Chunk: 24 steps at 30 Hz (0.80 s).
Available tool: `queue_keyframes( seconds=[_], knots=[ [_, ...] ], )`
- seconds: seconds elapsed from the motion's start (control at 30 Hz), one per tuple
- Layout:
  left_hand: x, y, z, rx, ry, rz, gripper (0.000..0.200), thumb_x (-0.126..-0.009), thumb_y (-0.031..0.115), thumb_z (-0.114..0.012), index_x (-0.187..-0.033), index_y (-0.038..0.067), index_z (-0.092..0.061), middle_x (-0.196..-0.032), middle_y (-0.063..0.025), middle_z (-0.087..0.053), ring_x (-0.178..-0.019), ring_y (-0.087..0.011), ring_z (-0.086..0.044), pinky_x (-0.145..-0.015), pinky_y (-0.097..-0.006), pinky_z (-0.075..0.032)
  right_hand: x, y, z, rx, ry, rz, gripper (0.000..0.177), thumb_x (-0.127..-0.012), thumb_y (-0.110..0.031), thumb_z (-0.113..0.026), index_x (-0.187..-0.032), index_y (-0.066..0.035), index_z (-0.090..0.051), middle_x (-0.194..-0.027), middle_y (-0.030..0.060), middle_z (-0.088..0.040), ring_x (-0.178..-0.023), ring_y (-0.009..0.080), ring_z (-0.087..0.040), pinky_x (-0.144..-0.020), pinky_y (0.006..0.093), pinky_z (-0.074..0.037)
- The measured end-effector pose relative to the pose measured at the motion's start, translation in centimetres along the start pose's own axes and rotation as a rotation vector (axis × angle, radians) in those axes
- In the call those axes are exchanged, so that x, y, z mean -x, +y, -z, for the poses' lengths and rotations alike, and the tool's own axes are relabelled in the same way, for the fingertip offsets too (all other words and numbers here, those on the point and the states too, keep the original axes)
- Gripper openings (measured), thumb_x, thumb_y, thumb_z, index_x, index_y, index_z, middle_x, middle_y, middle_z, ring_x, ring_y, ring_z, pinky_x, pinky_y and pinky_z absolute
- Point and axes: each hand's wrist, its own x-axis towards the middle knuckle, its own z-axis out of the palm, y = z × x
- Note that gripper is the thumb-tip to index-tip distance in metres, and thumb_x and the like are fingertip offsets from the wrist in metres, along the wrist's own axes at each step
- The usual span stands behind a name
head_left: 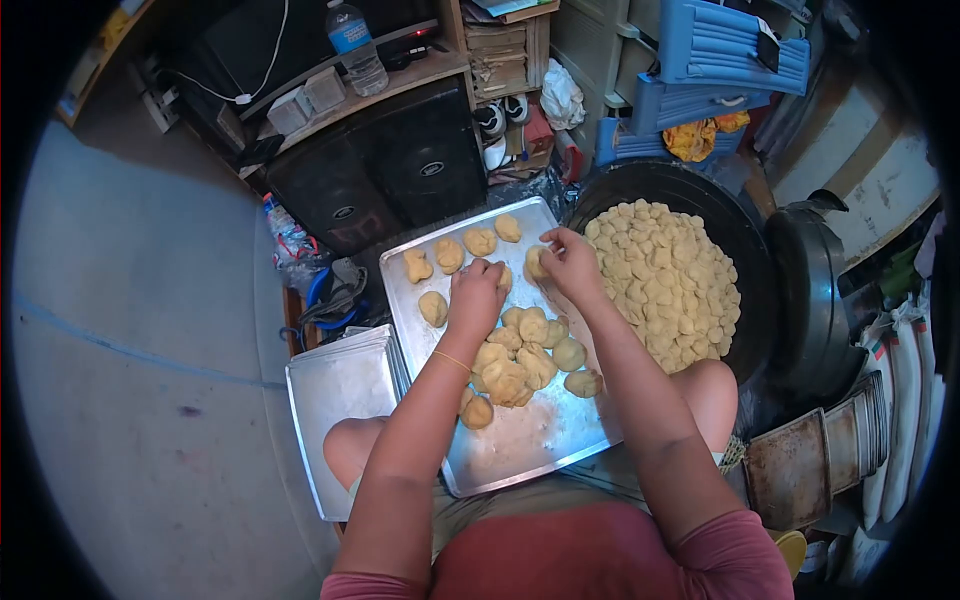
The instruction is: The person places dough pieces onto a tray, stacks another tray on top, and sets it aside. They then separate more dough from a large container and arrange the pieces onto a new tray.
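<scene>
Precariously, in the head view, the metal tray [555,460] sits at an angle between the person's bent knees, and what bears it underneath is hidden; a shifting knee could nudge or tip it and send dough rolling toward its low rim. The pieces in the dough heap [508,380] touch and overlap on the tray's near half, so they could cling together and pull out of shape if one were tugged away. The sleeved forearms pass close on both sides of that heap, and a low sweep of either could smear it. The right hand [570,265] has its thumb and fingertips pinching a dough ball [536,263], which lies just at the fingers' left, near the tray's far right part. The left hand [476,292] is curled over another dough piece [504,279], showing just beyond its fingertips on the right; how firmly they press cannot be told. A loose row of dough lumps [449,255] lies beyond the left hand, and the black tub [752,290], heaped with more dough, stands to the right of the tray.
</scene>
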Motion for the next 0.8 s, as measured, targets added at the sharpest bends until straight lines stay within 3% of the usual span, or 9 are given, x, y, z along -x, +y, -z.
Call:
queue_keyframes(
  seconds=[0.07, 0.27, 0.37, 0.43, 0.57, 0.63, 0.67, 0.73, 0.8],
  knots=[
    [-0.5, 0.1, -0.6, -0.004, 0.046, 0.065, 0.038, -0.075, 0.016, -0.071, -0.112, 0.006, -0.065, -0.105, -0.0125, -0.061, -0.101, -0.0309, -0.057, -0.089, -0.0412, -0.041, -0.4, -0.6, -0.7, 0.088, 0.138, 0.285, 0.021, -0.079, -0.007, -0.060, -0.097, -0.003, -0.069, -0.091, 0.0158, -0.065, -0.078, 0.0296, -0.064, -0.073, 0.0358, -0.051],
    [0.6, 0.4, 0.0, -0.029, 0.151, 0.010, 0.035, -0.078, 0.016, -0.069, -0.110, 0.004, -0.064, -0.103, -0.0142, -0.059, -0.099, -0.0301, -0.057, -0.087, -0.0412, -0.042, 0.2, 1.1, -2.0, 0.443, -0.092, 0.323, 0.028, -0.080, -0.013, -0.063, -0.106, -0.003, -0.068, -0.104, 0.0167, -0.064, -0.102, 0.0346, -0.057, -0.092, 0.0374, -0.045],
    [2.6, 1.0, 1.7, 0.248, 0.182, 0.113, 0.030, -0.081, 0.017, -0.067, -0.107, 0.002, -0.064, -0.101, -0.0161, -0.060, -0.098, -0.0319, -0.057, -0.085, -0.0415, -0.044, 1.2, 1.8, -1.8, 0.348, 0.034, 0.408, 0.028, -0.081, -0.012, -0.062, -0.108, -0.004, -0.067, -0.106, 0.0172, -0.063, -0.099, 0.0347, -0.058, -0.089, 0.0391, -0.046],
    [4.6, 2.2, 2.6, 0.309, 0.167, 0.145, 0.027, -0.082, 0.016, -0.067, -0.104, 0.000, -0.065, -0.096, -0.0162, -0.061, -0.093, -0.0316, -0.059, -0.081, -0.0395, -0.046, 1.2, 1.9, -1.8, 0.118, 0.056, 0.238, 0.028, -0.082, -0.010, -0.061, -0.109, -0.004, -0.067, -0.109, 0.0165, -0.063, -0.096, 0.0351, -0.059, -0.086, 0.0408, -0.048],
    [8.1, 3.0, 3.1, 0.415, 0.166, 0.208, 0.022, -0.084, 0.015, -0.066, -0.099, -0.001, -0.067, -0.090, -0.0164, -0.063, -0.084, -0.0308, -0.061, -0.077, -0.0370, -0.049, 0.8, 1.4, -2.3, -0.173, 0.173, 0.169, 0.028, -0.084, -0.009, -0.057, -0.110, -0.003, -0.066, -0.107, 0.0151, -0.063, -0.093, 0.0360, -0.060, -0.083, 0.0434, -0.048],
    [9.1, 3.0, 3.5, 0.365, 0.175, 0.196, 0.022, -0.084, 0.015, -0.066, -0.098, -0.001, -0.067, -0.091, -0.0162, -0.063, -0.086, -0.0312, -0.060, -0.078, -0.0374, -0.048, 1.1, 1.5, -2.6, 0.223, 0.029, 0.243, 0.030, -0.082, -0.006, -0.055, -0.110, -0.006, -0.067, -0.101, 0.0115, -0.062, -0.094, 0.0328, -0.059, -0.082, 0.0413, -0.048],
    [9.5, 2.8, 3.8, 0.313, 0.183, 0.180, 0.021, -0.084, 0.015, -0.065, -0.098, -0.001, -0.067, -0.092, -0.0160, -0.063, -0.087, -0.0316, -0.060, -0.080, -0.0377, -0.048, 1.3, 1.5, -2.7, 0.222, 0.028, 0.245, 0.030, -0.082, -0.006, -0.055, -0.110, -0.006, -0.067, -0.101, 0.0115, -0.062, -0.094, 0.0328, -0.059, -0.082, 0.0413, -0.048],
    [10.1, 2.4, 4.0, 0.274, 0.169, 0.168, 0.020, -0.084, 0.016, -0.065, -0.098, 0.001, -0.067, -0.094, -0.0146, -0.063, -0.090, -0.0316, -0.059, -0.082, -0.0390, -0.046, 1.6, 1.8, -2.9, 0.572, 0.174, 0.433, 0.031, -0.080, -0.006, -0.056, -0.108, -0.010, -0.068, -0.095, 0.0086, -0.060, -0.094, 0.0289, -0.056, -0.083, 0.0399, -0.045],
    [10.4, 1.8, 4.1, 0.236, 0.158, 0.154, 0.020, -0.084, 0.016, -0.064, -0.098, 0.003, -0.067, -0.095, -0.0131, -0.063, -0.092, -0.0317, -0.058, -0.084, -0.0403, -0.045, 1.2, 3.1, -3.1, 0.543, 0.144, 0.411, 0.031, -0.079, -0.007, -0.057, -0.107, -0.011, -0.069, -0.096, 0.0077, -0.059, -0.096, 0.0275, -0.054, -0.084, 0.0389, -0.043]
  ],
)
